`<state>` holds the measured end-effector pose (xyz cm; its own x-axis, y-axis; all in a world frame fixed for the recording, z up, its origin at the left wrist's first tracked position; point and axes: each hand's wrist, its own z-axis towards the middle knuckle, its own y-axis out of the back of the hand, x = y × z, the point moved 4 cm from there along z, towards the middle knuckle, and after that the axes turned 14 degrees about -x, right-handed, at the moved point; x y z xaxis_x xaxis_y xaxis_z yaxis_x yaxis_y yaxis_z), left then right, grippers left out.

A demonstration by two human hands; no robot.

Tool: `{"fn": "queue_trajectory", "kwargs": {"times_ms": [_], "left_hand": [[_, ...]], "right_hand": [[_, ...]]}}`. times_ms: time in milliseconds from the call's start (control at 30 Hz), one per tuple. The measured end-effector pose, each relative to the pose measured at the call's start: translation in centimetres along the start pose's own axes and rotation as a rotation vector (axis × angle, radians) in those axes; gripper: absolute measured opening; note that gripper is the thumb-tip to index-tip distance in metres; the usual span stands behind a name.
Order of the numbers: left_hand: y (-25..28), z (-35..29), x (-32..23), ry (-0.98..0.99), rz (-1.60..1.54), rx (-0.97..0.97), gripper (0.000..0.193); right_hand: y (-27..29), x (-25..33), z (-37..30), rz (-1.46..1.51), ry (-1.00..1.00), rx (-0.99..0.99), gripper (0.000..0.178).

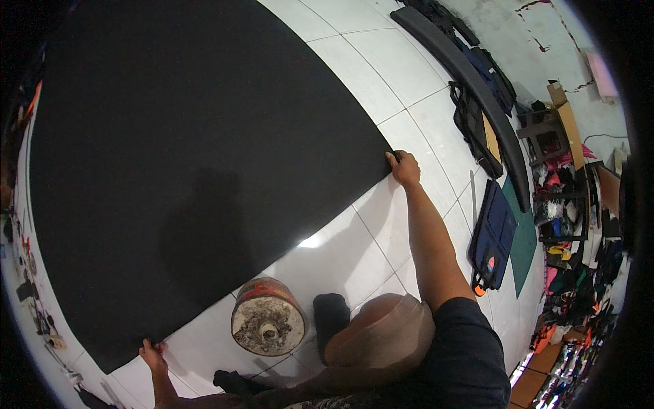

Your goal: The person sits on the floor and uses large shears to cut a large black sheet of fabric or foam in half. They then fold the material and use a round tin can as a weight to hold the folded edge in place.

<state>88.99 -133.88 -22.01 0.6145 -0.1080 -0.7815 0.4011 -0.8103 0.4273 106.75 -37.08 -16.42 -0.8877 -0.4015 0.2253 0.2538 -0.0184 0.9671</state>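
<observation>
The fingers of the right hand [407,170] close on the near right corner of a black sheet [204,123], thumb against the edge. The left hand [156,358] seems to pinch the near edge a little in from the left corner, though its fingertips show too small to be sure. The sheet stretches away in front of both hands, covering much of the tiled floor [371,58]; its near edge runs slantwise between them. Laying it out looks mostly done: the sheet is broad and smooth, with no clear fold. What seems left is the near edge, not yet let go; whether it touches the tiles everywhere, I cannot tell. Just beside that edge stands a round, crusted tub [251,327]. Farther right lie a navy bag [502,228], a green mat [524,249] and a long black roll [471,76].
</observation>
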Motion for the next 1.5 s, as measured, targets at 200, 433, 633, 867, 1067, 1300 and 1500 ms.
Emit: {"fn": "queue_trajectory", "kwargs": {"times_ms": [200, 433, 633, 867, 1067, 1300, 1500], "left_hand": [[-0.4, -0.1, 0.6, 0.023, -0.006, 0.032, 0.026], [-0.4, -0.7, 1.0, 0.12, -0.096, -0.045, 0.022], [1.1, -0.1, 0.4, 0.034, -0.063, 0.025, 0.02], [-1.3, -1.9, -0.8, 0.046, -0.048, -0.042, 0.021], [1.2, -2.0, -0.5, 0.057, -0.062, 0.002, 0.021], [-0.8, -2.6, -1.1, 0.045, -0.044, -0.059, 0.033], [-0.4, -3.1, -0.9, 0.218, -0.099, -0.038, 0.046]], "right_hand": [[-1.1, -1.5, 1.0, 0.027, -0.059, 0.035, 0.053], [-1.4, -2.4, 1.2, 0.057, -0.013, 0.01, 0.055], [-2.4, -1.1, 0.6, 0.156, -0.006, 0.029, 0.059], [-2.3, -3.5, 2.0, 0.105, 0.06, 0.038, 0.056], [1.0, 7.5, -5.2, 0.013, 0.358, -0.361, 0.044], [2.5, 19.9, -28.4, 0.23, 0.995, 0.096, 0.042], [1.5, 20.8, -28.9, 0.239, 1.066, 0.106, 0.036]]}}
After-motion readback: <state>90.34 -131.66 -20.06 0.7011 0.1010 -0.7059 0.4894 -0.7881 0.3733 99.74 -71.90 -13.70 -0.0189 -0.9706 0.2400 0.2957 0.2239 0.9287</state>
